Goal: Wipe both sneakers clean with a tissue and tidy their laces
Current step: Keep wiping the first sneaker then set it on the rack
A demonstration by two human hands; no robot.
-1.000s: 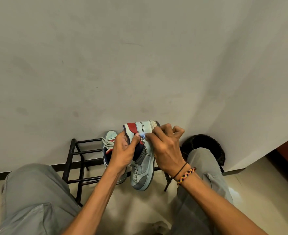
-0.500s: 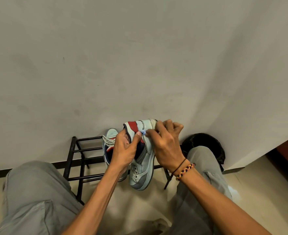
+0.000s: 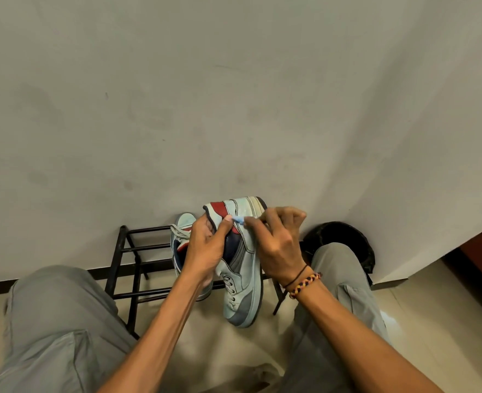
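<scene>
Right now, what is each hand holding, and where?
Left hand grips the raised sneaker at its collar; right hand pinches a small tissue against the heel side.

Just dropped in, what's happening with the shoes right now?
A seated person holds one sneaker up, heel end uppermost. The left hand grips it at the collar, while the right hand pinches a small pale-blue tissue against the upper near the heel. The other sneaker sits on the black shoe rack behind, its laces loose. A black bin stands in the corner.
</scene>
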